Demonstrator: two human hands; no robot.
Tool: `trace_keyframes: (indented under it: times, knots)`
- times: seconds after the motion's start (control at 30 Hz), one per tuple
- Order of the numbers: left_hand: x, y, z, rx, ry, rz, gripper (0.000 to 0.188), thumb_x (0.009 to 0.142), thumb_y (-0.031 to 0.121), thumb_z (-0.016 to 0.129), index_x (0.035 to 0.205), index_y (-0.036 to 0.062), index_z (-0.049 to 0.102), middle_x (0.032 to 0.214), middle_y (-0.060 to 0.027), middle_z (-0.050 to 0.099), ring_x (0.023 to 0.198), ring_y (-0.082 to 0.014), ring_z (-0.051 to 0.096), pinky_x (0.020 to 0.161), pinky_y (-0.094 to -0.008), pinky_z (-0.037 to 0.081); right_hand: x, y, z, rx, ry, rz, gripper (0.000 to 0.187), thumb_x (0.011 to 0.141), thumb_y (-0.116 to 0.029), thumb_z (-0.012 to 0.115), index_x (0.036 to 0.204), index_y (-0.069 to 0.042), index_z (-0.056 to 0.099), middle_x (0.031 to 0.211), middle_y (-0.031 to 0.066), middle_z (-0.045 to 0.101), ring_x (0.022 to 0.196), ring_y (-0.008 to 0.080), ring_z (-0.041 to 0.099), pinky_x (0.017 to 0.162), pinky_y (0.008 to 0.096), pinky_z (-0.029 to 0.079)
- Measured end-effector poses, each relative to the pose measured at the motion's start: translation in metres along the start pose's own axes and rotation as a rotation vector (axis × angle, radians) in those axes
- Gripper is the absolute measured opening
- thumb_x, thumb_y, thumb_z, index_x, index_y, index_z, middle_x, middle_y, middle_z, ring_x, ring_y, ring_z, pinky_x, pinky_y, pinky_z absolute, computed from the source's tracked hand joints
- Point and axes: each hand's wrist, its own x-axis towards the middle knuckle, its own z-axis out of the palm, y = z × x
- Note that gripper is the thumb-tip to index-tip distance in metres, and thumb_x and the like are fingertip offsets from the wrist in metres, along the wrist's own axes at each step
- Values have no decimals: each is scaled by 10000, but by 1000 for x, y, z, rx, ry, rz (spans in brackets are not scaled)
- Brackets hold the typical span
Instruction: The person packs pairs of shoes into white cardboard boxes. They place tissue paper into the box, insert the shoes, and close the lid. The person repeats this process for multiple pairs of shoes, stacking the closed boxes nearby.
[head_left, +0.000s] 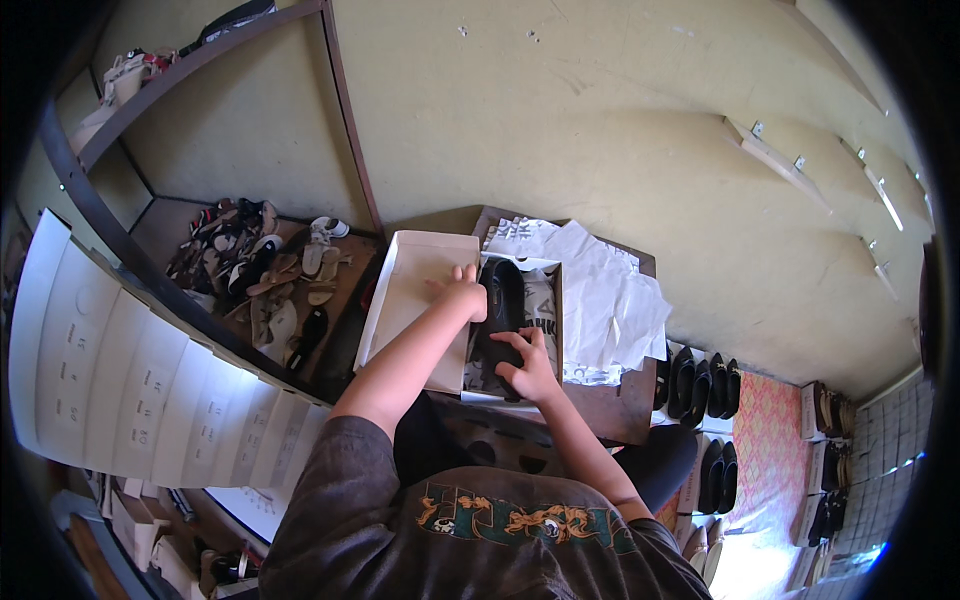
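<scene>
A black shoe [502,300] lies lengthwise in an open white shoe box [548,270] on a dark wooden table [620,400]. My left hand [462,290] rests on the shoe's far end, at the box's left wall. The shoe's near end is gripped by my right hand [530,368]. The white box lid [415,290] lies open to the left of the box. White tissue paper [610,300] spills out of the box to the right.
A pile of sandals and shoes [262,275] sits on the floor at the left, behind a dark metal shelf rail [130,260]. White shoe boxes [130,390] line the left. Black flats [700,385] stand in rows at the right near a pink mat [765,430].
</scene>
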Motion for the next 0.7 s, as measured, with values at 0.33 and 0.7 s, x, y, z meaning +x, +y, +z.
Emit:
trace_keyframes:
  times: [0.33, 0.7]
  knots:
    - [23, -5, 3, -126, -162, -87, 522, 794, 139, 542, 1305, 182, 443, 1453, 6, 73, 1343, -270, 55, 979, -673, 206, -1, -2, -3, 15, -14, 24, 487, 591, -176, 647, 1077, -179, 619, 1063, 200, 397, 1032, 368, 450, 934, 393, 388]
    - [31, -24, 23, -226, -125, -5, 633, 782, 155, 443, 1392, 115, 277, 1468, 2, 98, 1379, -246, 23, 1000, -669, 160, 1, -6, -4, 61, -8, 70, 513, 563, -138, 666, 1074, -129, 629, 1029, 154, 415, 1016, 310, 438, 930, 340, 369]
